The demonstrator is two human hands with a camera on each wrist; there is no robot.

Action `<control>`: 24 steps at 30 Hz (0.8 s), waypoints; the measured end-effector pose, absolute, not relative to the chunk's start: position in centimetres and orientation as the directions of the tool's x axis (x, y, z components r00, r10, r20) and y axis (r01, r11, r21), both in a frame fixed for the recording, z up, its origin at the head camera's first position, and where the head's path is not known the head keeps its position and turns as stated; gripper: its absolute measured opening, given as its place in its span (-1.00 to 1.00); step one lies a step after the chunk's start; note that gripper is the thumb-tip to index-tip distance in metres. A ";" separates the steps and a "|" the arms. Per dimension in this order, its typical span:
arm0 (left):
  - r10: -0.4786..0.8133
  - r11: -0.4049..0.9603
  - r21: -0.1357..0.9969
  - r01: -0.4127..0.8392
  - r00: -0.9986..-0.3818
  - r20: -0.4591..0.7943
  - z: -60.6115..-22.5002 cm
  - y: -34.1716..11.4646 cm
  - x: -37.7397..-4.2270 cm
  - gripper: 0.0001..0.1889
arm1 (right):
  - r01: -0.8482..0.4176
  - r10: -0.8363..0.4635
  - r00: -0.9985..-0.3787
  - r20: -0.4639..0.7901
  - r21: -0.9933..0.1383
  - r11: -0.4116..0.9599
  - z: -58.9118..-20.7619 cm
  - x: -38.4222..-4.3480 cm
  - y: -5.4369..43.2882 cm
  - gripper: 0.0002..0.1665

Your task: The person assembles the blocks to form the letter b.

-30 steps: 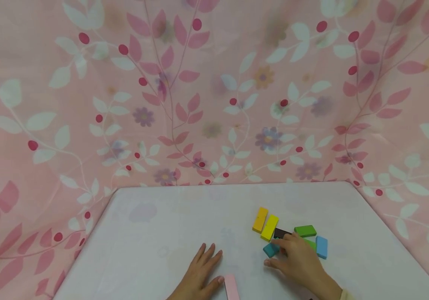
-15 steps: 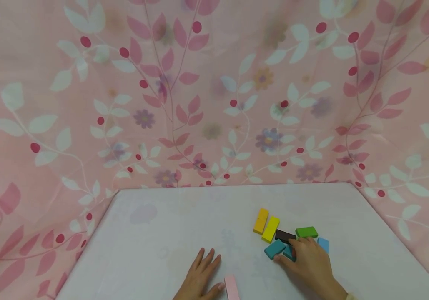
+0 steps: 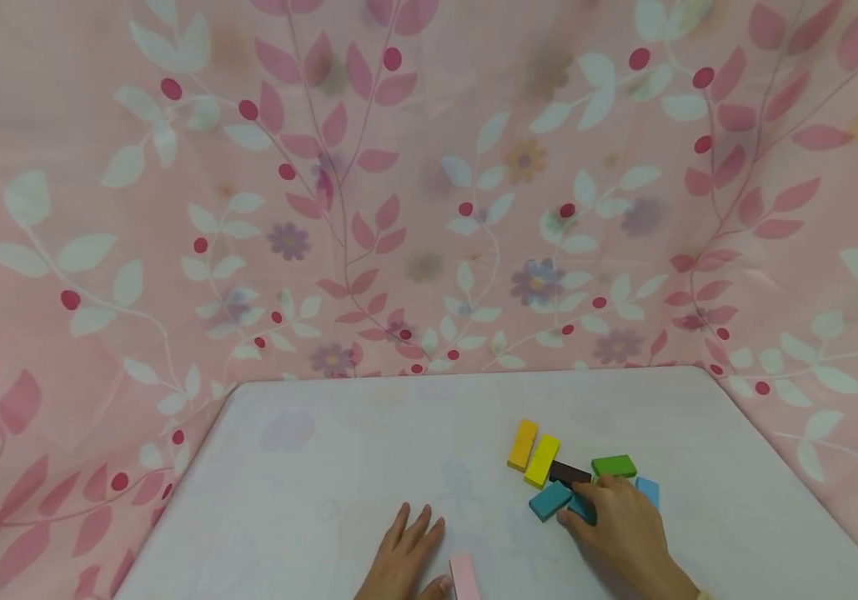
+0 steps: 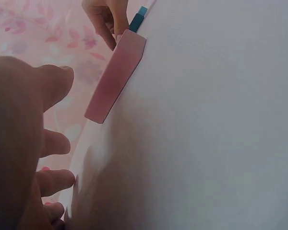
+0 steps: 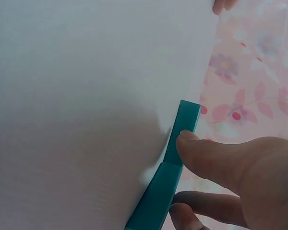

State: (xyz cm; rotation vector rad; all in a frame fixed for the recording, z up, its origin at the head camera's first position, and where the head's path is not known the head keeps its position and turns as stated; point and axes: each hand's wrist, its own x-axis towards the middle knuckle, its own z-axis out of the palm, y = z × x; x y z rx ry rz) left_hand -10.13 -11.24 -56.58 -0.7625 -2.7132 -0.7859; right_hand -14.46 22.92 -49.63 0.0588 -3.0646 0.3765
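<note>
My right hand [image 3: 624, 525] is over the cluster of blocks, its thumb and index finger on either side of a teal block [image 3: 582, 507] that they pinch. Touching that one at an angle is a second teal block [image 3: 551, 501]; in the right wrist view the two teal blocks [image 5: 156, 196] run end to end, and the thumb overlaps their meeting point. A dark block [image 3: 570, 473] lies just beyond the fingertips. My left hand [image 3: 402, 558] rests on the table with fingers spread, its thumb beside a pink block [image 3: 464, 577]. The left wrist view shows the pink block [image 4: 117, 76] apart from the fingers.
Behind the dark block lie a yellow block [image 3: 543, 460] and an orange one [image 3: 522, 445]. A green block [image 3: 614, 466] and a partly hidden blue block [image 3: 648, 492] are near the right knuckles. The white table [image 3: 338, 467] ends at a pink floral curtain [image 3: 429, 208].
My right hand has shifted to the right from the left teal block onto the teal block beside it, uncovering the left one. The left hand stays by the pink block, barely moved.
</note>
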 end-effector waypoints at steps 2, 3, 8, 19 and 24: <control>0.420 0.740 0.380 0.555 -0.823 0.383 -56.9 -11.1 -10.0 -0.38 | -0.046 -0.036 -0.998 0.047 -0.243 0.969 -49.6 -14.4 22.9 -0.38; 0.421 0.749 0.346 0.565 -0.809 0.411 -57.0 -11.0 -10.0 -0.38 | -0.053 -0.042 -0.998 0.049 -0.242 0.969 -49.6 -14.4 22.8 -0.38; 0.422 0.774 0.224 0.592 -0.747 0.515 -57.6 -10.7 -10.0 -0.36 | -0.079 -0.060 -0.995 0.084 -0.253 0.964 -49.5 -14.3 22.6 -0.40; 0.477 0.797 0.089 0.597 -0.713 0.514 -58.1 -10.3 -9.3 -0.15 | -0.134 -0.106 -0.985 0.134 -0.215 0.967 -49.6 -14.6 21.5 -0.21; 0.501 0.794 0.049 0.606 -0.698 0.512 -58.4 -10.0 -9.1 -0.15 | -0.162 -0.142 -0.981 0.135 -0.151 0.975 -49.3 -14.8 21.0 -0.22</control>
